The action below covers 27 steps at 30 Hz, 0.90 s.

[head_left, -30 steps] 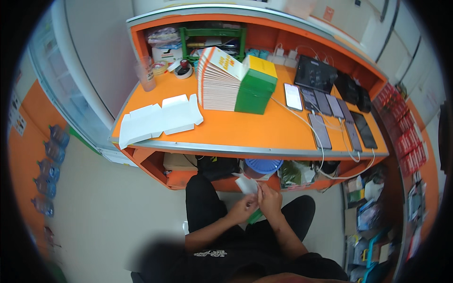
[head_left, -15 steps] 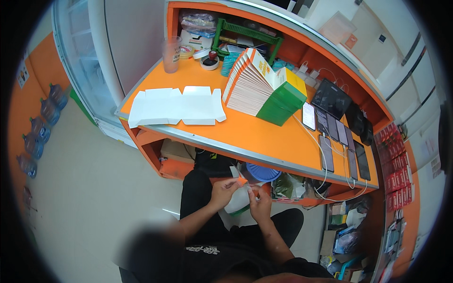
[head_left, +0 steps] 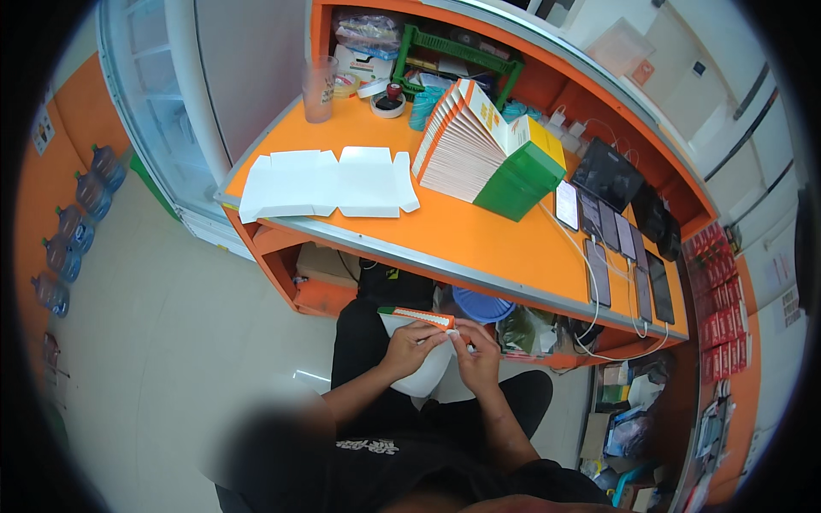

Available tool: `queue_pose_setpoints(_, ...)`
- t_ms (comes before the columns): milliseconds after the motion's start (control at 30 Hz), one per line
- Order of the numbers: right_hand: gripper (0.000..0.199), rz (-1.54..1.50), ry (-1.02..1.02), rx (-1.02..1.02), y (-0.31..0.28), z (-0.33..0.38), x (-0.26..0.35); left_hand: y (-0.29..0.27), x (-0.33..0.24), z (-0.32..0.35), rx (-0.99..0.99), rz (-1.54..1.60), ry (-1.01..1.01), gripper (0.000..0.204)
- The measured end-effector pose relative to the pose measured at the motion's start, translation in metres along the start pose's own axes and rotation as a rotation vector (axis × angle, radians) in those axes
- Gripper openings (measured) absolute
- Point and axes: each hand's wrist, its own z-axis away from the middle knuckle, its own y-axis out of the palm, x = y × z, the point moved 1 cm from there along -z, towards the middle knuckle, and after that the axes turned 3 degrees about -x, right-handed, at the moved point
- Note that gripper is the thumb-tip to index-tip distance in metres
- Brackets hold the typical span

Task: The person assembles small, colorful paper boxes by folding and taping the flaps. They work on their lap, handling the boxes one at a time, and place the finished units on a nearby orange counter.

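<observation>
Over my lap I hold a partly folded cardboard box (head_left: 428,376), its white side facing up and an orange and green edge raised at the far side. My left hand (head_left: 410,349) is closed on that edge near a corner. At the same corner, the fingers of my right hand (head_left: 476,352) pinch the card, close to the left fingertips. On the counter, an unfolded box blank (head_left: 372,184) lies white side up at the left. To its right, a thick stack of flat box blanks (head_left: 523,178) stands fanned out, in orange, white, green and yellow.
The orange counter (head_left: 342,128) stands in front of my knees. It holds a plastic cup (head_left: 319,90), a stamp (head_left: 393,92), tape rolls, a tablet (head_left: 607,175) and several phones with white cables. A green basket (head_left: 457,51) sits on the shelf behind.
The box has turned in my hands, so its long orange and green edge now shows. My fingers have come closer together at the corner. The view has shifted slightly.
</observation>
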Motion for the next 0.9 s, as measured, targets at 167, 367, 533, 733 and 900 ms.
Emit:
queue_pose_setpoints(167,0.016,-0.035,-0.005,0.065,-0.006,-0.001,0.001,-0.002,-0.004,-0.003,-0.022,0.005,0.012,0.022)
queue_pose_setpoints(367,0.017,-0.374,0.307,0.056,-0.008,0.009,-0.022,0.007,0.004,-0.005,0.021,0.159,-0.046,0.024)
queue_pose_setpoints(533,0.018,-0.285,0.108,-0.034,-0.003,0.021,-0.026,0.018,0.004,-0.002,0.020,0.245,-0.115,0.027)
queue_pose_setpoints(733,0.016,-0.482,0.257,-0.040,-0.023,0.026,-0.023,0.025,-0.012,-0.003,0.099,0.087,-0.093,0.030)
queue_pose_setpoints(900,0.016,-0.412,0.191,-0.092,-0.033,0.036,-0.024,0.041,-0.024,0.002,0.120,0.081,-0.125,0.029)
